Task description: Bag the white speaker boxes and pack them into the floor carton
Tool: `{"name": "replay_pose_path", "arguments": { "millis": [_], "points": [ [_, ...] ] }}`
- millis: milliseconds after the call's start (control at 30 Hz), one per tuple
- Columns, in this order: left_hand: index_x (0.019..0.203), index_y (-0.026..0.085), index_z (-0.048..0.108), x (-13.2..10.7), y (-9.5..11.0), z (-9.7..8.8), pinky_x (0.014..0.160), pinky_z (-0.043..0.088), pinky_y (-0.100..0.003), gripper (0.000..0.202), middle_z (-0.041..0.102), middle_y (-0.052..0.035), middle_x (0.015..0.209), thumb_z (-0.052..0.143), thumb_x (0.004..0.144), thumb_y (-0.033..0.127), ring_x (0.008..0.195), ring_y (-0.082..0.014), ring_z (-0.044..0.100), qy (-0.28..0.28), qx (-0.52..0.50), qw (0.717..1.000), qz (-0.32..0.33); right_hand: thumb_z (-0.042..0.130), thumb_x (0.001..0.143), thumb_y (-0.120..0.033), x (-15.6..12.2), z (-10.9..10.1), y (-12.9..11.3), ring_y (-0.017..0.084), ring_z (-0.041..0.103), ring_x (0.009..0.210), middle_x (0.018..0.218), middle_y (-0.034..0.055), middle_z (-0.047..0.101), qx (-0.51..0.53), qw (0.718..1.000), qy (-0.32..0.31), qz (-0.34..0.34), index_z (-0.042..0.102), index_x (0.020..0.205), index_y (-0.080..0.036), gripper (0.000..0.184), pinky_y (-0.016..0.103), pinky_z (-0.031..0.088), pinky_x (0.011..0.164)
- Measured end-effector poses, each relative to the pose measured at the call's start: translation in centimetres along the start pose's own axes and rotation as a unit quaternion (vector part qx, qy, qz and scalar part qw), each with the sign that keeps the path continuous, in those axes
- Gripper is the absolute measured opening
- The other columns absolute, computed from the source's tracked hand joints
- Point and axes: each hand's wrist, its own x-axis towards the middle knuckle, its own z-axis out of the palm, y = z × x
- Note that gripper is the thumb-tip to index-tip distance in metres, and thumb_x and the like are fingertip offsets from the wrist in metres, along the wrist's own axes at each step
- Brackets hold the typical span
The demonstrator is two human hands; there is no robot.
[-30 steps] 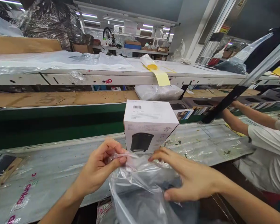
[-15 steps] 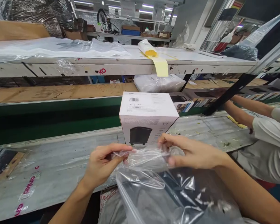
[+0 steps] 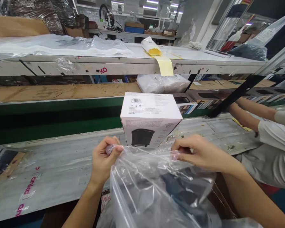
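A clear plastic bag (image 3: 154,186) is stretched open between my hands at the near edge of the workbench. My left hand (image 3: 104,160) pinches the bag's rim on the left. My right hand (image 3: 199,153) pinches the rim on the right, so the mouth is pulled wide. Something dark shows through the plastic lower down; I cannot make out what it is. Just beyond the bag stands a white product box (image 3: 149,118) with a barcode on top and a black appliance pictured on its front.
The bench top (image 3: 49,171) is covered in taped plastic film. A green conveyor belt (image 3: 49,120) runs behind it. A shelf (image 3: 109,66) above carries plastic sheets and a yellow-labelled roll (image 3: 154,50). A co-worker's arms (image 3: 254,117) reach in from the right.
My hands have moved apart, pulling the bag's mouth wider. The right hand shifted from the bag's side up to its rim. The box has not moved.
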Motion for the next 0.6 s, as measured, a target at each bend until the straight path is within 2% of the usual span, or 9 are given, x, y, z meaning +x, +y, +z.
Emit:
{"name": "replay_pose_path", "arguments": {
  "millis": [67,133,200,267,333,400,467,533,600],
  "points": [
    [0.077,0.022,0.054,0.1,0.1,0.5,0.063,0.05,-0.024,0.044,0.057,0.0043,0.067,0.082,0.094,0.053,0.066,-0.0135,0.057,-0.01,-0.107,0.994,-0.037,0.057,0.111,-0.043,-0.3,-0.4,0.1,0.011,0.056,0.057,0.065,-0.004,0.065,0.029,0.999,-0.009,-0.015,0.07,0.08,-0.021,0.04,0.025,0.039,0.059],
    [0.083,0.023,0.054,0.2,0.1,0.8,0.061,0.053,-0.024,0.045,0.067,0.0026,0.077,0.083,0.091,0.056,0.064,-0.0122,0.061,-0.008,-0.145,0.985,-0.094,0.048,0.115,-0.047,-0.6,-0.4,0.3,0.011,0.053,0.05,0.056,-0.005,0.059,0.026,0.999,0.021,0.009,0.068,0.076,-0.021,0.051,0.025,0.039,0.056],
    [0.088,0.023,0.055,0.1,-0.2,0.8,0.047,0.045,-0.02,0.046,0.073,0.0018,0.082,0.085,0.089,0.058,0.049,-0.0083,0.054,0.007,-0.128,0.981,-0.142,0.044,0.116,-0.046,-0.9,0.0,0.6,0.012,0.057,0.05,0.055,-0.0039,0.061,0.004,0.998,0.066,0.025,0.068,0.074,-0.021,0.054,0.026,0.042,0.057],
    [0.091,0.023,0.056,-0.1,-0.7,0.5,0.041,0.034,-0.018,0.046,0.068,0.0045,0.069,0.084,0.089,0.06,0.042,-0.0065,0.044,0.018,-0.078,0.985,-0.154,0.049,0.115,-0.046,-1.3,0.4,0.9,0.018,0.073,0.073,0.077,0.0029,0.077,-0.011,0.99,0.138,-0.013,0.073,0.079,-0.022,0.049,0.029,0.053,0.071],
    [0.088,0.022,0.061,-0.2,-1.2,-0.1,0.042,0.027,-0.018,0.046,0.052,0.0078,0.054,0.079,0.091,0.064,0.041,-0.0068,0.036,-0.042,-0.015,0.988,-0.145,0.056,0.111,-0.049,-1.7,0.6,1.3,0.022,0.075,0.084,0.084,0.0052,0.078,0.04,0.969,0.232,-0.073,0.072,0.076,-0.023,0.047,0.033,0.056,0.079],
    [0.082,0.019,0.068,-0.2,-1.4,-1.0,0.045,0.026,-0.02,0.047,0.046,0.0058,0.053,0.074,0.096,0.063,0.046,-0.0077,0.033,-0.176,0.046,0.973,-0.143,0.059,0.108,-0.056,-2.1,0.1,2.1,0.016,0.063,0.06,0.063,-0.0001,0.064,0.15,0.949,0.269,-0.063,0.062,0.068,-0.023,0.052,0.029,0.051,0.06],
    [0.074,0.019,0.069,-0.1,-1.2,-1.9,0.052,0.035,-0.024,0.049,0.05,0.0012,0.056,0.07,0.099,0.061,0.054,-0.0115,0.042,-0.267,0.046,0.955,-0.123,0.066,0.102,-0.065,-2.4,-1.1,3.1,0.011,0.044,0.044,0.051,-0.006,0.048,0.221,0.961,0.166,0.007,0.054,0.066,-0.023,0.056,0.025,0.036,0.045],
    [0.067,0.02,0.061,0.2,-0.5,-2.8,0.062,0.047,-0.03,0.051,0.05,-0.001,0.055,0.071,0.098,0.059,0.063,-0.0177,0.054,-0.26,-0.028,0.963,-0.068,0.073,0.093,-0.073,-2.6,-2.4,4.5,0.012,0.051,0.05,0.057,-0.0039,0.058,0.204,0.977,-0.027,0.047,0.061,0.071,-0.022,0.056,0.025,0.041,0.05],
    [0.067,0.022,0.051,0.7,0.5,-3.4,0.059,0.05,-0.031,0.05,0.044,0.0018,0.053,0.074,0.094,0.057,0.059,-0.0175,0.054,-0.225,-0.126,0.965,-0.04,0.076,0.089,-0.075,-2.6,-3.2,6.0,0.017,0.066,0.067,0.07,0.0015,0.071,0.186,0.97,-0.158,0.014,0.068,0.075,-0.021,0.057,0.03,0.053,0.066]
  ]
}}
